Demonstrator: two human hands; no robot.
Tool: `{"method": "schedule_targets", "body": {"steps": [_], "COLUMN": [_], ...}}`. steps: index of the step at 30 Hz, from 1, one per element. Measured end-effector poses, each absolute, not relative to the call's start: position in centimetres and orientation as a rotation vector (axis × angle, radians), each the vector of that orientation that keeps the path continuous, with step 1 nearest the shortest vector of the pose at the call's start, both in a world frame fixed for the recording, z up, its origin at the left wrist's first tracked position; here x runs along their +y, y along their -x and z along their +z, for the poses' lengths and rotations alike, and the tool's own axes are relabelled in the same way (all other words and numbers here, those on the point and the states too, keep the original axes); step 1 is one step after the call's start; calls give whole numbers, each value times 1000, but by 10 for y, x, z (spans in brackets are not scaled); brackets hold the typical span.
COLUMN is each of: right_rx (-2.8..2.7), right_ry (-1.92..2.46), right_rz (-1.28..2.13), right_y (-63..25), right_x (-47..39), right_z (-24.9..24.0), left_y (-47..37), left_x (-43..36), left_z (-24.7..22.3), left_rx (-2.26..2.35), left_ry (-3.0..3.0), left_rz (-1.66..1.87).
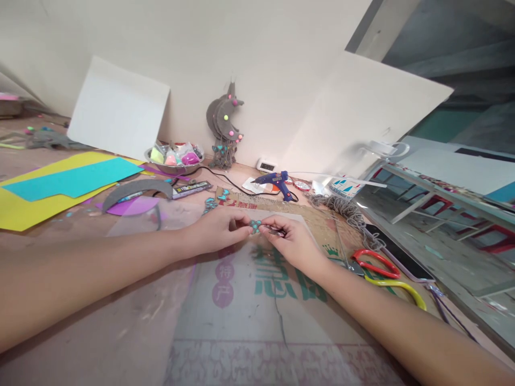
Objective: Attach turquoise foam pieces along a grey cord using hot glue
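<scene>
Over the middle of the table, a small turquoise piece with a beaded or patterned look [255, 226] is pinched between the fingertips of my two hands. My left hand [219, 228] grips its left side with thumb and forefinger. From the right, the thumb and fingers of my right hand [298, 244] close on it. Something dark and thin shows between the right fingers, too small to name. Beneath both hands lies a printed cardboard sheet [241, 321] with clear film over it. More turquoise bits [210, 203] lie just beyond my left hand.
A blue glue gun [273, 179] lies ahead. At right are grey yarn [346, 212], red-and-yellow-handled scissors [378, 265] and a phone [396, 252]. A bowl of colored clay packs [175, 158] and yellow and blue sheets [72, 179] sit left. A grey moon ornament [225, 120] stands by the wall.
</scene>
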State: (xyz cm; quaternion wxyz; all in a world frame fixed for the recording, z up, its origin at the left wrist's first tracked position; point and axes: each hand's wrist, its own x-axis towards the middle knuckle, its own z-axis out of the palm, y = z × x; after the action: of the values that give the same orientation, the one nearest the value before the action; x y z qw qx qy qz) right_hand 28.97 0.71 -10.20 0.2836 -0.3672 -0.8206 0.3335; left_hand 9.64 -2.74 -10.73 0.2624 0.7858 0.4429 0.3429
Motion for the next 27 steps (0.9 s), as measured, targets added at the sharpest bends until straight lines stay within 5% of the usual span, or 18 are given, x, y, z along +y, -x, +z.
{"method": "schedule_targets", "body": {"steps": [20, 27], "right_rx": [-2546, -2556], "right_ry": [815, 821], "right_rz": [-161, -297], "right_y": [-309, -308], "right_x": [18, 16], "right_z": [-100, -99], "left_y": [-94, -94], "left_x": [-26, -28], "left_z": [-106, -104], "left_rx": [1279, 1276], "left_ry": [-1952, -1927], "left_rz": [996, 1007]}}
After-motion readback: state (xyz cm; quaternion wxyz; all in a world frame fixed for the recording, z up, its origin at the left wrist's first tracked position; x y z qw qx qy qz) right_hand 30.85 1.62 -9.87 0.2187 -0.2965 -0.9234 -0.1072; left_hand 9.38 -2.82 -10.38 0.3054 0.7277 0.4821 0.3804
